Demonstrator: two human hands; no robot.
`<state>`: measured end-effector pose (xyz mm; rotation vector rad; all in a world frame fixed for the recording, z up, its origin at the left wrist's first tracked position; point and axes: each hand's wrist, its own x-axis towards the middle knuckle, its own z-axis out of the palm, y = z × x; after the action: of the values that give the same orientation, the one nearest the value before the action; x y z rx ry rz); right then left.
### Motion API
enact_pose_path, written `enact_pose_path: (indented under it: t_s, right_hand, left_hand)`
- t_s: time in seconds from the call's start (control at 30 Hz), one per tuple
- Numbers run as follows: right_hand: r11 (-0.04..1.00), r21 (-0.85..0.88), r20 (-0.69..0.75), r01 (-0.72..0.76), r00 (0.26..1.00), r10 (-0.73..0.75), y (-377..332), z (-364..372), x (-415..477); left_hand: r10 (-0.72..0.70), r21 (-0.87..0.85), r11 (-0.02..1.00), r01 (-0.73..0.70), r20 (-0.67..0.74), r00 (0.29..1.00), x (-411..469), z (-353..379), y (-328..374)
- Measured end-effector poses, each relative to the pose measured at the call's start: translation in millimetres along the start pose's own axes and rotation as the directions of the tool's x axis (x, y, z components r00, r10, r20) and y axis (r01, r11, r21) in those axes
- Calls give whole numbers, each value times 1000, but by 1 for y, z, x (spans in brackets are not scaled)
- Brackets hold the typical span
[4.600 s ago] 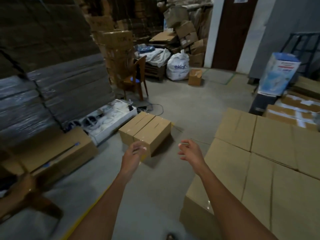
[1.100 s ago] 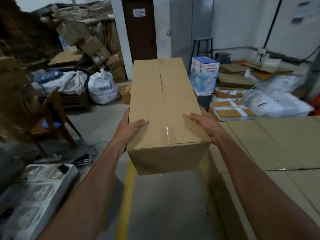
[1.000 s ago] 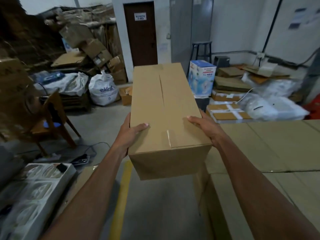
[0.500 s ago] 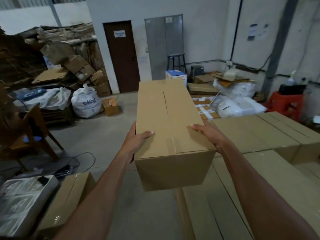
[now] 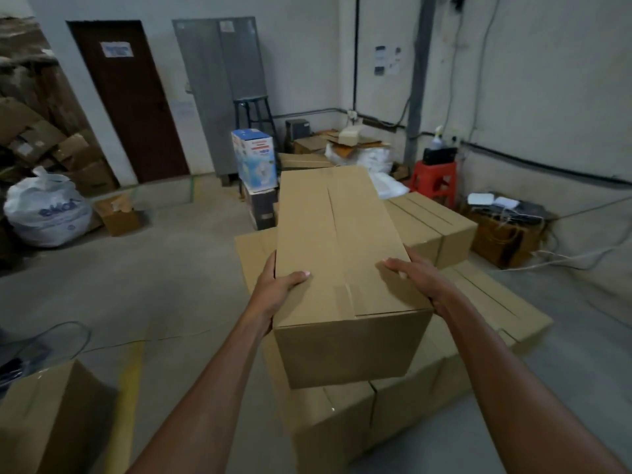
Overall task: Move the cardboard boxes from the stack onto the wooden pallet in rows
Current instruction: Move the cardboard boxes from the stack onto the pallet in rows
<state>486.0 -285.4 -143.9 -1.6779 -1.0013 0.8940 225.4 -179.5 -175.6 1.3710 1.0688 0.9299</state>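
Fingers point(image 5: 396, 265) of left hand point(image 5: 273, 292) and right hand point(image 5: 424, 285) gripping long brown cardboard box point(image 5: 338, 241); lower level onto tan carton layer point(image 5: 506, 302) below fingers, flush.

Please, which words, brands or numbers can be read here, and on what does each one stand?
"eka...", blue, the end blurred: on the white sack.
Text on the door sign: blurred.
Print on the blue and white box: blurred.
Text on the wall papers: too small.
On the carried cardboard box: no print seen.

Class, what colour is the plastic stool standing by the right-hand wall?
The stool is red; the head view shows it best.
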Motion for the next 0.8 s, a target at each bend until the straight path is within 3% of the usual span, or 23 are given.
enact_pose_path:
  t_s: [0.17, 0.47, 0.8]
  right_hand:
    - [995, 67, -58, -79, 995, 83, 34, -94, -13]
    - [996, 36, -113, -79, 990, 82, 101, -296, 19]
    - [995, -52, -102, -89, 991, 83, 165, -451, 79]
  left_hand:
    - [4, -16, 1000, -2, 81, 997, -4, 99, 5]
    - [-1, -75, 997, 14, 175, 985, 2, 313, 19]
    - [-73, -98, 991, 91, 174, 982, 32, 483, 12]
